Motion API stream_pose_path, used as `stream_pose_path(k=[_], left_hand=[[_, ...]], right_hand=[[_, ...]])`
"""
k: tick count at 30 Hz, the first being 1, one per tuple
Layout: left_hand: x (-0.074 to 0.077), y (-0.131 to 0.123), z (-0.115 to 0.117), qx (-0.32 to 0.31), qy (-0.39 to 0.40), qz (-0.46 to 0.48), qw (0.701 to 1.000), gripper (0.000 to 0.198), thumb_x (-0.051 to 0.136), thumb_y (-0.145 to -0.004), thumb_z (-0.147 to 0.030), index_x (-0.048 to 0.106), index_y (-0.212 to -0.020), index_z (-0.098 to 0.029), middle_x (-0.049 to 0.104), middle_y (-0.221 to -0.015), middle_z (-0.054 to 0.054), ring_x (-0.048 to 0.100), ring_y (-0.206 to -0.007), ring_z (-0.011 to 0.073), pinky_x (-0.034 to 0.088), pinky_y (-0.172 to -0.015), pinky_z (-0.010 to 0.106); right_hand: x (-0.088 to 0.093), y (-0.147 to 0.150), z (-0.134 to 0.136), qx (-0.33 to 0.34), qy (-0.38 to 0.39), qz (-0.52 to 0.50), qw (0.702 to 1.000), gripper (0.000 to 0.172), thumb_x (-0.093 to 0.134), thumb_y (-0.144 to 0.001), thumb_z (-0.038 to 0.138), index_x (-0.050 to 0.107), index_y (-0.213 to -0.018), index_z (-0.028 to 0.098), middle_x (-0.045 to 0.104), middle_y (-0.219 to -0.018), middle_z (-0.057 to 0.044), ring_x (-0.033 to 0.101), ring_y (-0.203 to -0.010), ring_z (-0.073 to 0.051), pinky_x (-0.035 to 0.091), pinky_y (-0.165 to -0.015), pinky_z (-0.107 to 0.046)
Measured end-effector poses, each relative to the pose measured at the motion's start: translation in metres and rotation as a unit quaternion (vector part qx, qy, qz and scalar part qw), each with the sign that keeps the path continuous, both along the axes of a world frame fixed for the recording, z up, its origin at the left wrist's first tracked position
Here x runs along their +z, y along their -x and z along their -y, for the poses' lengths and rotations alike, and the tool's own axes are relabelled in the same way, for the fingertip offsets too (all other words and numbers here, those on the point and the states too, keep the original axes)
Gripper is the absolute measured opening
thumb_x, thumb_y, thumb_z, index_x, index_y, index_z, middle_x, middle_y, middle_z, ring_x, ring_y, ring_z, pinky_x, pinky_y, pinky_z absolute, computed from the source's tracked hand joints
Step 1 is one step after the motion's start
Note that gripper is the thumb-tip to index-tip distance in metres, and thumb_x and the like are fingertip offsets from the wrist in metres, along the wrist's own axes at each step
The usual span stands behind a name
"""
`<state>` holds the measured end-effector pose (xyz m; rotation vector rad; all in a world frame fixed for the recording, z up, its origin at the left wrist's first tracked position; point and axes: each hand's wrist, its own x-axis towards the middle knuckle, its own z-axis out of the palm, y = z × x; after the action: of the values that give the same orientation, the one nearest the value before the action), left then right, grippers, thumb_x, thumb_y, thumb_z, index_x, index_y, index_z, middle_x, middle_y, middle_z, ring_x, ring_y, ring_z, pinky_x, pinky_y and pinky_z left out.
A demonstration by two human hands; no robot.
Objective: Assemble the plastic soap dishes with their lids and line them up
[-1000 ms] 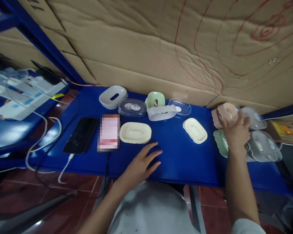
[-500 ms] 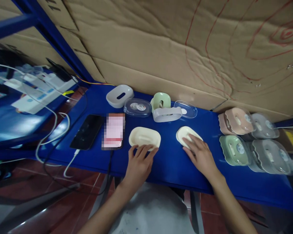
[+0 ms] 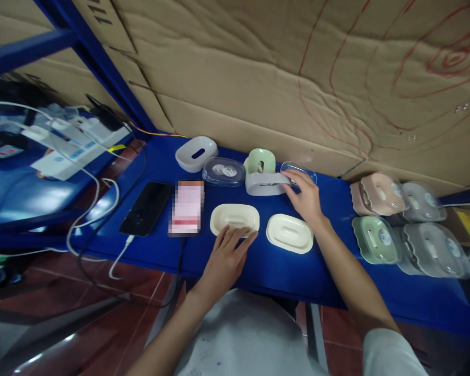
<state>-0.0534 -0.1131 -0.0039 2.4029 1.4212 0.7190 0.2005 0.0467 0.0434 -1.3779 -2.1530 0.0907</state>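
My left hand (image 3: 227, 256) rests with its fingers apart over the near rim of a cream oval dish (image 3: 235, 213). To the right of that dish, a cream oval piece with a raised centre (image 3: 290, 233) lies flat on the blue table. Reaching to the back, my right hand (image 3: 304, 196) has its thumb and fingers closed at the right end of a light grey oval frame (image 3: 264, 188). Right behind the frame stands a green box part (image 3: 264, 156). A clear lid (image 3: 300, 169) lies partly hidden behind my right hand.
Farther left are a grey slotted dish (image 3: 196, 155), a clear lid with stickers (image 3: 223, 172), a black phone (image 3: 145, 209) and a lit phone (image 3: 187, 208). Several lidded boxes in pink (image 3: 376, 193), green (image 3: 372, 240) and grey (image 3: 431, 250) stand right. Cardboard (image 3: 235, 78) backs the table.
My right hand has left the cream oval piece and moved back to the grey frame. The cream piece now lies farther left, nearer the cream dish. My left hand stays at the dish.
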Motion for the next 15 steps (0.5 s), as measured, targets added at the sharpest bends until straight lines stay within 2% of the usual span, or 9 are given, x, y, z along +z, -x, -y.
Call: stream_pose_path(k=[4, 9, 10, 12, 15], left_hand=[[-0.001, 0.002, 0.000, -0.008, 0.013, 0.004, 1.000, 0.061, 0.045, -0.104, -0.005, 0.048, -0.160, -0.029, 0.063, -0.149, 0.010, 0.057, -0.142, 0.0257, 0.036, -0.129, 0.057], [-0.001, 0.001, -0.002, -0.005, 0.014, 0.011, 1.000, 0.065, 0.046, -0.102, -0.005, 0.046, -0.162, -0.031, 0.065, -0.146, 0.010, 0.059, -0.140, 0.0278, 0.040, -0.127, 0.058], [0.000, 0.000, -0.002, -0.004, 0.012, 0.010, 1.000, 0.064, 0.047, -0.103, -0.005, 0.047, -0.161, -0.031, 0.065, -0.146, 0.010, 0.060, -0.140, 0.0282, 0.040, -0.127, 0.058], [0.002, -0.002, -0.002, -0.007, 0.003, 0.008, 1.000, 0.059, 0.049, -0.104, -0.007, 0.050, -0.158, -0.030, 0.064, -0.148, 0.011, 0.058, -0.143, 0.0287, 0.037, -0.128, 0.060], [0.006, -0.008, 0.000, -0.050, -0.020, 0.001, 0.999, 0.052, 0.051, -0.105, -0.009, 0.053, -0.154, -0.026, 0.057, -0.157, 0.012, 0.051, -0.150, 0.0281, 0.030, -0.132, 0.060]], right_hand=[[0.000, -0.017, 0.017, -0.055, -0.010, -0.061, 0.997, 0.042, 0.053, -0.109, 0.054, 0.074, -0.128, 0.022, 0.077, -0.128, -0.009, 0.071, -0.118, -0.022, 0.057, -0.108, -0.040], [-0.019, -0.080, 0.062, -0.170, 0.029, -0.075, 0.982, 0.051, 0.058, -0.103, 0.062, 0.077, -0.120, 0.019, 0.081, -0.109, -0.012, 0.076, -0.088, -0.025, 0.063, -0.088, -0.045], [-0.023, -0.091, 0.070, -0.189, 0.028, -0.062, 0.980, 0.053, 0.056, -0.103, 0.062, 0.076, -0.122, 0.017, 0.081, -0.110, -0.013, 0.076, -0.090, -0.026, 0.063, -0.090, -0.046], [-0.029, -0.105, 0.085, -0.199, 0.008, -0.033, 0.979, 0.053, 0.053, -0.106, 0.059, 0.072, -0.131, 0.016, 0.078, -0.123, -0.016, 0.074, -0.109, -0.030, 0.059, -0.101, -0.052], [-0.031, -0.109, 0.104, -0.128, -0.010, 0.026, 0.991, 0.045, 0.053, -0.108, 0.049, 0.067, -0.142, 0.022, 0.067, -0.147, -0.015, 0.061, -0.138, -0.033, 0.048, -0.116, -0.057]])
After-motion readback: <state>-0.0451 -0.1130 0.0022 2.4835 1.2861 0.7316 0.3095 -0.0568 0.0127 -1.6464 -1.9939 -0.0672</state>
